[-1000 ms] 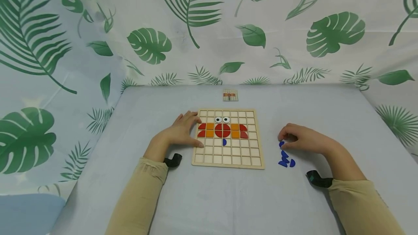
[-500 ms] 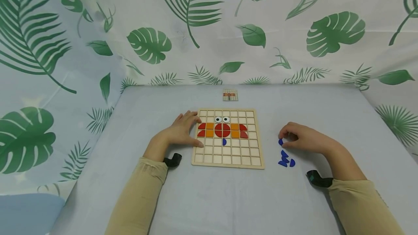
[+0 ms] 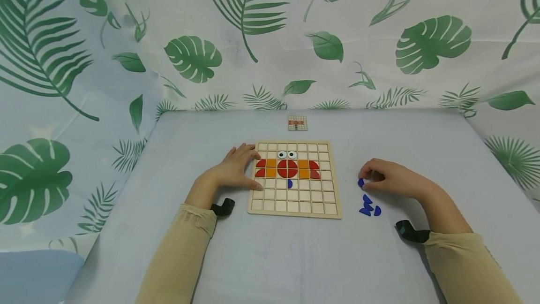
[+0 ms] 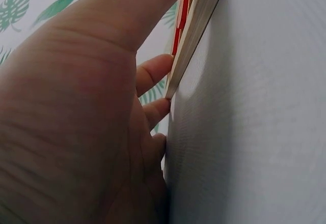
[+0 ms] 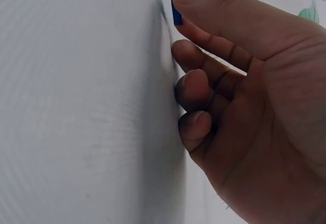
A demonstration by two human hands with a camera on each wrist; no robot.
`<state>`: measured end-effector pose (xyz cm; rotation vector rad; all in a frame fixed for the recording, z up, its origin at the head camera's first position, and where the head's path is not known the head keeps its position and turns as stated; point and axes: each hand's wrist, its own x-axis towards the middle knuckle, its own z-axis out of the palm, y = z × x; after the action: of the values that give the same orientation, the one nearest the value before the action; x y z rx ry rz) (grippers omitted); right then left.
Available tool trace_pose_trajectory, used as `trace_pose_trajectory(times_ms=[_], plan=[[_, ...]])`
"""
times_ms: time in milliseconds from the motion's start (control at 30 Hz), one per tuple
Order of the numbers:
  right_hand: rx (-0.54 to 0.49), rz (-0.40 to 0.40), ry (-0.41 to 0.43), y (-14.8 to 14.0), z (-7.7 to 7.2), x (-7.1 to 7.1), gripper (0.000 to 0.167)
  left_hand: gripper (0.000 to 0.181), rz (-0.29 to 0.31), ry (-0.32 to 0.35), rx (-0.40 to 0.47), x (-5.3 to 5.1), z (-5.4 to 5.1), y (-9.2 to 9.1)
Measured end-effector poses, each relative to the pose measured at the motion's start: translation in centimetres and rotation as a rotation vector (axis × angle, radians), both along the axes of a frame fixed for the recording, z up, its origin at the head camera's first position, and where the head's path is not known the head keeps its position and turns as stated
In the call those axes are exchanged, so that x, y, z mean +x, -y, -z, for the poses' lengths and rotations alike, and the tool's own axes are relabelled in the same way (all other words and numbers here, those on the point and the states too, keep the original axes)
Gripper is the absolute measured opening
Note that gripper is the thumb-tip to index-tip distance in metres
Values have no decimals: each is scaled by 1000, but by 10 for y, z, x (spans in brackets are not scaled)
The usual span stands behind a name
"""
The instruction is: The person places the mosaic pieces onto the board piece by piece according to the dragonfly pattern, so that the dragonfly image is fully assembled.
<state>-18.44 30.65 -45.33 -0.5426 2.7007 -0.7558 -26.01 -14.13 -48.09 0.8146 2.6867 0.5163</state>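
Observation:
My right hand [image 3: 392, 180] pinches a small blue half-round piece [image 5: 177, 14] between thumb and forefinger, just off the tabletop. In the right wrist view its other fingers are curled beneath. To the left lies a wooden grid board [image 3: 294, 214], holding red quarter-circle pieces [image 3: 288, 169], orange squares [image 3: 303, 169], two eye pieces [image 3: 287, 155] and one blue half-round piece [image 3: 289, 184]. My left hand [image 3: 231, 171] rests against the board's left edge, thumb and fingers spread. In the left wrist view, fingertips [image 4: 163, 63] touch the board's side.
Several loose blue pieces [image 3: 367, 206] lie on the table nearer me than the right hand. A small pattern card [image 3: 297, 123] lies behind the board. Leaf-print cloth [image 3: 270, 74] hangs at the table's back and sides. Black wrist cameras sit under both wrists.
The right thumb and forefinger have drawn the blue half-round piece slightly left and away from the loose pieces. The left hand and the board stay where they were.

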Motion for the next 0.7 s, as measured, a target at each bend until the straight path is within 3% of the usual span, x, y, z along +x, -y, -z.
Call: trace_pose_trajectory(times_ms=[333,700], plan=[[-46,7,2,10,-11,-1,16,87,0,7,-4,1,-1,1],[-104,-68,-9,67,-24,-13,20,88,8,9,10,-1,0,1]])
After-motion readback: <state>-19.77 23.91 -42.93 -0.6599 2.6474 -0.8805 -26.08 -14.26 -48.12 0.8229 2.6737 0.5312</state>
